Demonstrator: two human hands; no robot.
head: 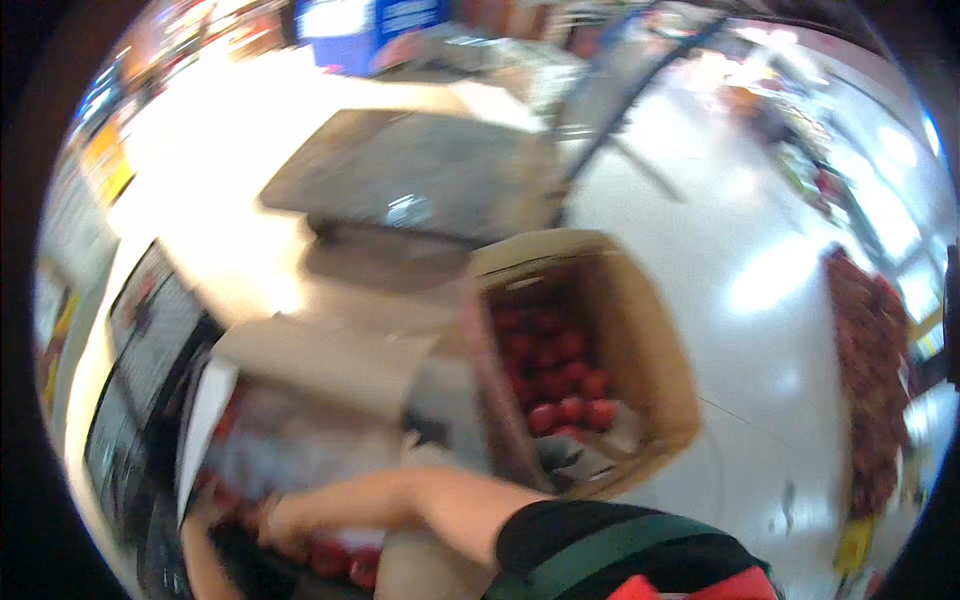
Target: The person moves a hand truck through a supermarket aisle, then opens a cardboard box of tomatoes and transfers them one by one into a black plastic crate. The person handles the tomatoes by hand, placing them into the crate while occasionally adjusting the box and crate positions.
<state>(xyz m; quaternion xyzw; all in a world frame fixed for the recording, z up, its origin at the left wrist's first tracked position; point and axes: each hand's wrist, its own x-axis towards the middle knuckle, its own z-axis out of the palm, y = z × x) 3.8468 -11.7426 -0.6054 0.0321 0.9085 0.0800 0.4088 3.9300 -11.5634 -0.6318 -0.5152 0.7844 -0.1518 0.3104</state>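
Note:
Both hands are low on the left, inside an open cardboard box (pixel 330 360) that holds red round fruit (pixel 330 559), probably apples. My right hand (pixel 277 521) reaches across from the right, fingers down among the fruit. Close beside it is my left hand (pixel 206 506), at the box's left side. Blur hides the fingers of both, so whether either one grips a fruit does not show. Behind the hands lies a pale greyish liner or film (pixel 277 450) over part of the contents. A second, deep cardboard box (pixel 660 375) to the right holds several red fruits (pixel 559 375).
A flat grey platform (pixel 420 172) stands beyond the boxes, with a dark slanted pole (pixel 622 105) at its right. Black crates (pixel 150 360) flank the left side. A reddish-brown heap (pixel 870 390) is at far right. A blue box (pixel 375 30) stands at the back.

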